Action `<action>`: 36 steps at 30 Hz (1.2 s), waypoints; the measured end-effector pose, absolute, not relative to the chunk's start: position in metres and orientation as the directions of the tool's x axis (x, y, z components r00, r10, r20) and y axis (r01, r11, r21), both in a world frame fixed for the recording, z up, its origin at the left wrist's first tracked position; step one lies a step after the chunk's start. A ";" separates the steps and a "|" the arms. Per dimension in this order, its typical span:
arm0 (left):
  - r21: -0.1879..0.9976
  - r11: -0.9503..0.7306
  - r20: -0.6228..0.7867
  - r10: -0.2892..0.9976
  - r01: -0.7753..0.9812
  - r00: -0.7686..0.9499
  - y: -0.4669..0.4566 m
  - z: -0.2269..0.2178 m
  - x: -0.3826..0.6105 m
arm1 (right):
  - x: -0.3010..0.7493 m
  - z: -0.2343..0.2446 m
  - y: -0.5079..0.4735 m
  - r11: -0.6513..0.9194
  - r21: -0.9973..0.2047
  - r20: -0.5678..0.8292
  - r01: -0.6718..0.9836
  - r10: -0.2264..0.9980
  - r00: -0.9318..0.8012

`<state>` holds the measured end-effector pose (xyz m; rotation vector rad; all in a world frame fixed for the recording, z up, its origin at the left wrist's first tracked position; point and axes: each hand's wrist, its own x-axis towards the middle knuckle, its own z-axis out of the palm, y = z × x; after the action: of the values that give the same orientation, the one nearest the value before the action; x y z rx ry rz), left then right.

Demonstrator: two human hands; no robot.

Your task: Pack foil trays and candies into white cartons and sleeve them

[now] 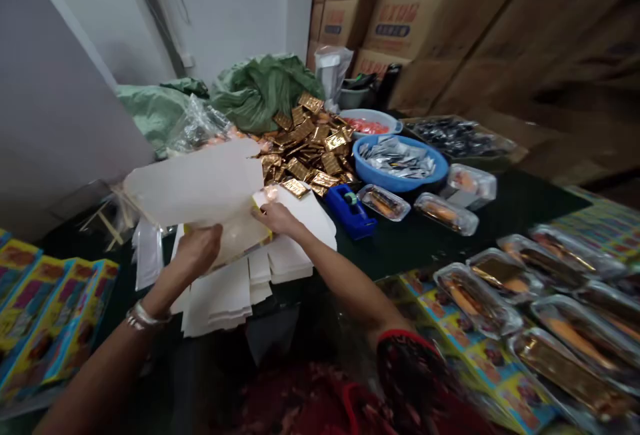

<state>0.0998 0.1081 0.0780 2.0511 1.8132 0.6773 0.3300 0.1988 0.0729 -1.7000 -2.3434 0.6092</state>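
Translucent white sleeve (193, 185) at 9 o'clock of frame, gripped by both hands: left hand (197, 252) fingers curled round its lower edge, right hand (277, 217) pinching its yellow edge; white folded cards (220, 298) just below, gold sachets (305, 152) toward 12 o'clock.

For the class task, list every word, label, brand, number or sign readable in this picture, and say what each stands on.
No text here can be read with certainty.
Cardboard cartons: red and blue lettering, too blurred to read.
Gold foil sachets: printing too small to read.
Yellow and blue printed cards: no legible words.
Blue tape dispenser: small label, too small to read.
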 end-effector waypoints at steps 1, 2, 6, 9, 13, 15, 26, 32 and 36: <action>0.552 -0.147 0.096 0.989 0.821 0.113 0.125 0.072 0.105 | 0.334 0.076 0.202 0.258 -0.412 -0.061 0.874 0.949 -0.309; 0.574 -0.161 0.069 0.986 0.803 0.149 0.137 0.066 0.108 | 0.337 0.079 0.206 0.248 -0.394 -0.026 0.885 0.959 -0.281; 0.670 -0.185 0.015 0.971 0.718 0.237 0.153 0.049 0.107 | 0.339 0.080 0.230 0.218 -0.311 0.037 0.925 0.975 -0.218; 0.721 -0.192 0.058 0.974 0.665 0.218 0.146 0.048 0.108 | 0.327 0.072 0.240 0.249 -0.253 0.002 0.935 0.966 -0.257; 0.738 -0.260 0.210 0.966 0.622 0.154 0.125 0.065 0.104 | 0.342 0.072 0.239 0.272 -0.185 0.038 0.944 0.962 -0.270; 0.740 -0.286 0.277 0.954 0.609 0.112 0.107 0.077 0.092 | 0.363 0.082 0.226 0.239 -0.183 0.102 0.954 0.969 -0.223; 0.978 -0.060 0.101 0.974 0.198 -0.202 0.181 0.071 0.015 | 0.298 0.084 0.162 0.555 -0.409 -0.130 0.725 0.751 -0.648; 0.934 -0.215 0.274 0.943 0.285 -0.188 0.261 0.083 0.027 | 0.354 0.073 0.161 0.470 -0.384 -0.189 0.795 0.802 -0.566; 0.879 -0.370 0.403 0.914 0.300 -0.053 0.318 0.097 0.077 | 0.382 0.056 0.152 0.392 -0.414 -0.210 0.822 0.837 -0.505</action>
<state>0.0770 0.3182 0.0973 1.6773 1.2949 1.4466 0.3821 0.1521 0.0559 -1.5464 -2.5930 0.7414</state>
